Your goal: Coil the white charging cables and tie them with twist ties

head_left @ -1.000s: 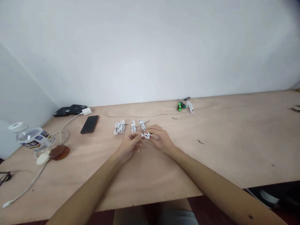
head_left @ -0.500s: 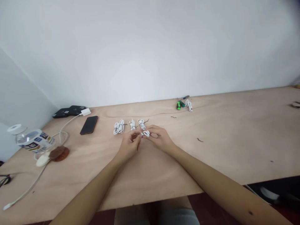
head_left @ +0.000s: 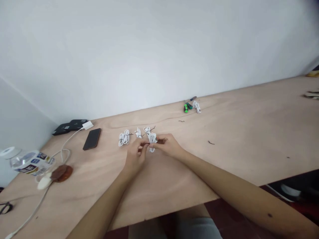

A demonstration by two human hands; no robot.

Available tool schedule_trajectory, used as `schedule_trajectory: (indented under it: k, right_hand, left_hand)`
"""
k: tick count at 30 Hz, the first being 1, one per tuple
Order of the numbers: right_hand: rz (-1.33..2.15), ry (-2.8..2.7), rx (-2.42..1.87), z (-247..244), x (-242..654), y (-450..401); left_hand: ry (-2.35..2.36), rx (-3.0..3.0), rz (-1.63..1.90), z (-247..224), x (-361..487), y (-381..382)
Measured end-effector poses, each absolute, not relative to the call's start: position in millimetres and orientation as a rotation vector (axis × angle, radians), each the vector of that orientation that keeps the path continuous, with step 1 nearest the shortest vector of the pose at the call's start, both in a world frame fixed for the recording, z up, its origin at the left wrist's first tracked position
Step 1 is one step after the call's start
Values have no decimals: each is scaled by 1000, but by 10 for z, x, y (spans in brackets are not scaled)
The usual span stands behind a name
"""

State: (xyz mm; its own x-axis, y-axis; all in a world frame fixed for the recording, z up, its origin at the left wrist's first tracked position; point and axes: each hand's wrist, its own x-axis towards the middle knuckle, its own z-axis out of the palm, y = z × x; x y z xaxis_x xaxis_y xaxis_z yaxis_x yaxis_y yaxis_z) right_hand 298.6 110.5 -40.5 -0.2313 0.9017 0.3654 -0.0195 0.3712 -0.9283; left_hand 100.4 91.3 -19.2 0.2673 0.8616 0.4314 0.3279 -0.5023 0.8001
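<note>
Your two hands are close together, both working on one white cable (head_left: 152, 138), which is folded into a short bundle between them. Your left hand (head_left: 135, 153) pinches a thin dark tie at the bundle's left side, thumb against fingers; your right hand (head_left: 171, 145) clamps the cable from the other side, its thumb across the middle. The cable sits right in front of a tied coil (head_left: 147, 130) and overlaps it in your view (whether the two touch, you cannot tell from here). Left of that coil lies a smaller coil (head_left: 139, 133), partly behind your left hand, and further left a pair of coils (head_left: 126, 136) side by side, also bound with dark ties. To the right, two loose wires (head_left: 211, 142) lie well apart on the pinkish-brown surface (head_left: 174, 186). Near the wall (head_left: 159, 56) rest a few screwdrivers (head_left: 186, 108), one with a bright green handle, with another white coil (head_left: 196, 107) just beside them. Over on your left there is a dark phone (head_left: 92, 139), and behind it two black boxes (head_left: 78, 124) with a white plug (head_left: 87, 125) at their right end. Nearer you, a clear bottle (head_left: 31, 162) lies tilted by a brown disc (head_left: 62, 173).
</note>
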Motion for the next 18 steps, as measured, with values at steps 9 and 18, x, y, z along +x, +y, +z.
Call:
schedule_trajectory:
  k: [9,18]
  right_hand:
    - [1907,-1147,-609,-304,3009,1026]
    - [1347,-1454,-786,-382,3007,1130]
  left_hand:
    - [908,2403,1129,-254,892,1026]
    - [1008,1742,1082,-255,973,995]
